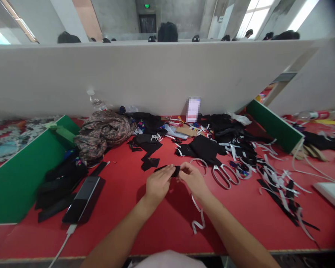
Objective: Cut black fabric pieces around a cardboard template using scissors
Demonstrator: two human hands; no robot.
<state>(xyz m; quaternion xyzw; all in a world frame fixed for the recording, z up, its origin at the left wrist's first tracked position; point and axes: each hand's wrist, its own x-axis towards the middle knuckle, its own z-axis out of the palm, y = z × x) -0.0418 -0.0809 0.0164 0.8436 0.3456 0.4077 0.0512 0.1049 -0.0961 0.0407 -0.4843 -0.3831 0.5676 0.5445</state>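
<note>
Over the middle of the red table, my left hand is closed on a small piece of black fabric, its fingers lying across it. My right hand pinches the same piece at its right end. A narrow white strip hangs from below my right hand and curls onto the table; another loop of white strip shows behind that hand. To the right lie scissors with light handles, their blades hidden under black cloth. Black fabric scraps rest just beyond my left hand.
A black device with a white cable lies at left, beside dark cloth and a green divider. Patterned cloth and a plastic bottle stand behind. White and black strips are heaped at right. A phone leans on the partition.
</note>
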